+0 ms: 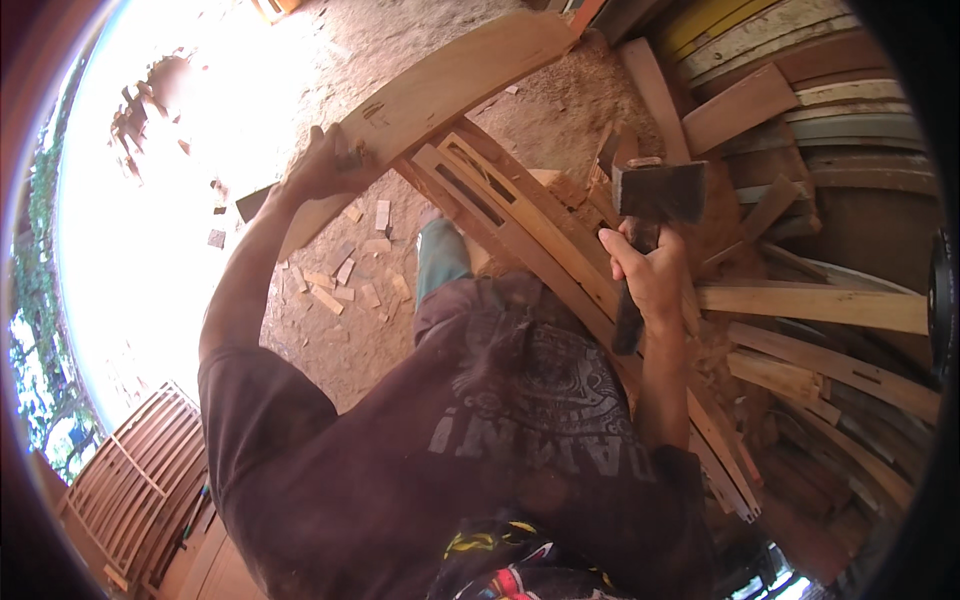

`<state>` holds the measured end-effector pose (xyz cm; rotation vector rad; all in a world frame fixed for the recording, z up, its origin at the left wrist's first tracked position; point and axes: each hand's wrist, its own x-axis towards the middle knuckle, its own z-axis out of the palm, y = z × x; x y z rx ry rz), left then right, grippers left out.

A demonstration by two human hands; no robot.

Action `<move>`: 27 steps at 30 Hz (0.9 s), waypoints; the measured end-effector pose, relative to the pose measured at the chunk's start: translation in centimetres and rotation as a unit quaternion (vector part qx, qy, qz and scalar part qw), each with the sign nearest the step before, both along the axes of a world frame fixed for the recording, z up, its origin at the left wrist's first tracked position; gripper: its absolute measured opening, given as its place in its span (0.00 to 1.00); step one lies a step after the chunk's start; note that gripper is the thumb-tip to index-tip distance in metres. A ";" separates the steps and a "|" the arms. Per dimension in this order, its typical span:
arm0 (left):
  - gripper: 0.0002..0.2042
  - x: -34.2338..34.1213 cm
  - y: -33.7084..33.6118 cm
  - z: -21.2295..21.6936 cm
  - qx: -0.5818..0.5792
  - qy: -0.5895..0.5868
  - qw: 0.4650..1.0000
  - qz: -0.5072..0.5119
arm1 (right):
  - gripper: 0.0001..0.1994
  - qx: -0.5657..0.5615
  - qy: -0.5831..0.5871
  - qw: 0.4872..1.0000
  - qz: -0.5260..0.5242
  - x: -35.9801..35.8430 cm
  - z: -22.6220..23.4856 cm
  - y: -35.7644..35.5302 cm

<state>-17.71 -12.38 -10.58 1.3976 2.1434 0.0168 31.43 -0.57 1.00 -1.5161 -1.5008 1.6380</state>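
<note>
A wide, slightly curved wooden board point(450, 85) lies slantwise across the far side, over the end of a long timber beam point(540, 270). My left hand point(328, 168) grips this board near its left part, with my arm stretched out. In my right hand point(650, 268) is a hammer point(660, 192) with a blocky dark head, raised at the right over the beam. Its dark handle runs down through my closed fingers. A narrow piece of wood with long slots point(470, 190) rests along the beam, between the board and my body.
Wood offcuts point(326, 298) litter the dirt floor at the left. Stacked planks point(790, 110) and loose timber point(815, 305) crowd the right side. A slatted wooden frame point(135, 465) stands at the lower left. Strong sunlight washes out the far left.
</note>
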 end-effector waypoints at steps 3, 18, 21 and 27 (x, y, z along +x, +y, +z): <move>0.52 3.5 0.2 3.3 -0.044 -0.026 0.996 0.068 | 0.09 -0.002 0.000 1.000 -0.020 0.6 -0.2 -0.1; 0.55 -0.2 -5.3 -1.7 0.030 0.143 0.989 0.004 | 0.10 -0.015 -0.019 0.996 -0.084 3.0 -0.5 -0.9; 0.27 3.6 -1.2 4.9 0.172 0.000 0.980 0.101 | 0.10 0.014 -0.054 0.998 -0.028 2.7 0.9 -0.3; 0.18 14.7 6.6 14.5 0.434 -0.393 0.775 0.237 | 0.10 0.066 -0.001 0.997 -0.026 0.6 3.2 0.4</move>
